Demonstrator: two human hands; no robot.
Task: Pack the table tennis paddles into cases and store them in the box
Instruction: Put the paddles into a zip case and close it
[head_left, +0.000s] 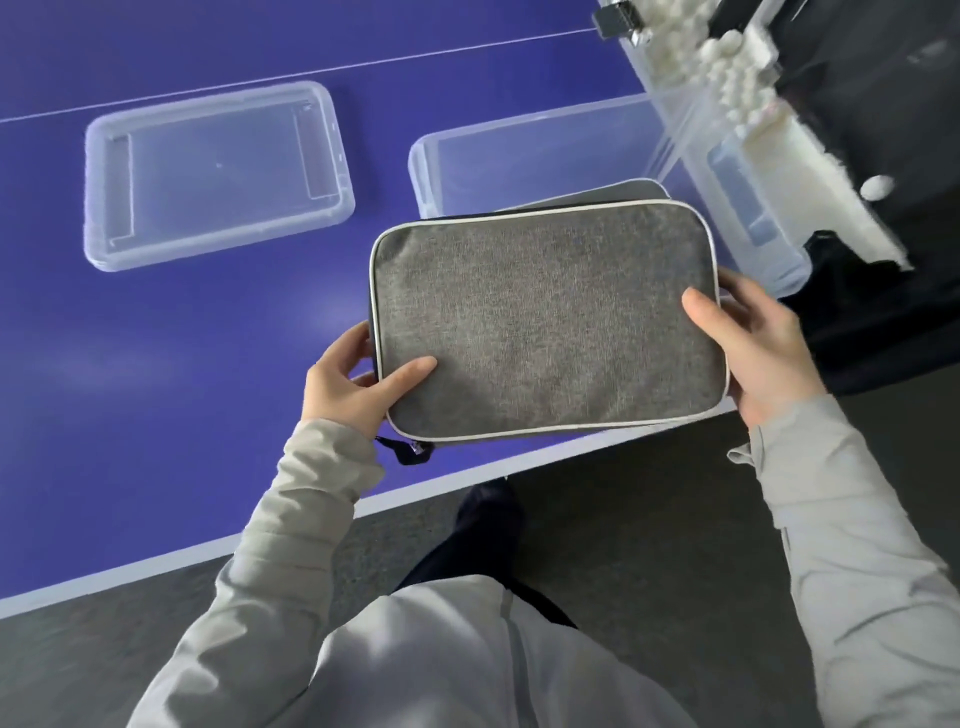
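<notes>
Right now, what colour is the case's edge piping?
Pale grey-white piping round the grey case; head view.

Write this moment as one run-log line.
hands: left hand and right hand grip grey case | clear box: open, behind case | lid: on table

Blue table (156, 364), white-lined along its edge
A clear plastic lid (218, 174) lies flat at the left; a clear box (519, 156) stands to its right, apart from it.
</notes>
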